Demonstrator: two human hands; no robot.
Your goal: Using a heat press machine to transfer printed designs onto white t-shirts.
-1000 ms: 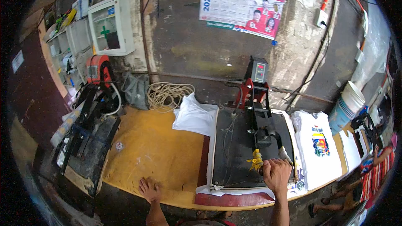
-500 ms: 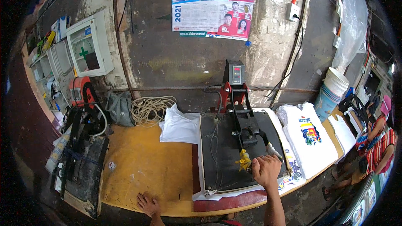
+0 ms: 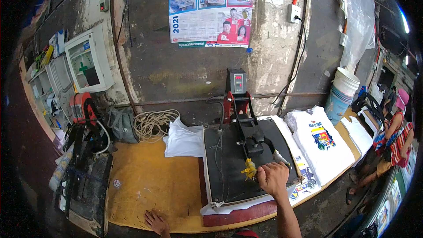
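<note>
My right hand (image 3: 274, 178) is closed around the handle of a black heat press (image 3: 224, 161), between yellow and pale wrappings on its bar. The press's flat upper plate is down, and white cloth (image 3: 220, 209) sticks out from under its near edge. Part of a white garment (image 3: 177, 139) lies out at its left side. On the front edge of the yellow tabletop (image 3: 154, 180) my left hand (image 3: 157, 223) rests flat, fingers spread, holding nothing. A control box (image 3: 237, 82) with a lit red display stands at the back of the press.
To the right lie printed white shirts (image 3: 320, 143) and stacked buckets (image 3: 343, 92). A second press (image 3: 86, 167) stands at the left, with a grey bag (image 3: 122, 124) and coiled rope (image 3: 154, 125) behind the table. A person in striped clothing (image 3: 400, 139) is at the far right.
The whole view has shifted slightly, with the scene now lower and a little further left. My right hand stays on the press handle and my left hand stays on the table.
</note>
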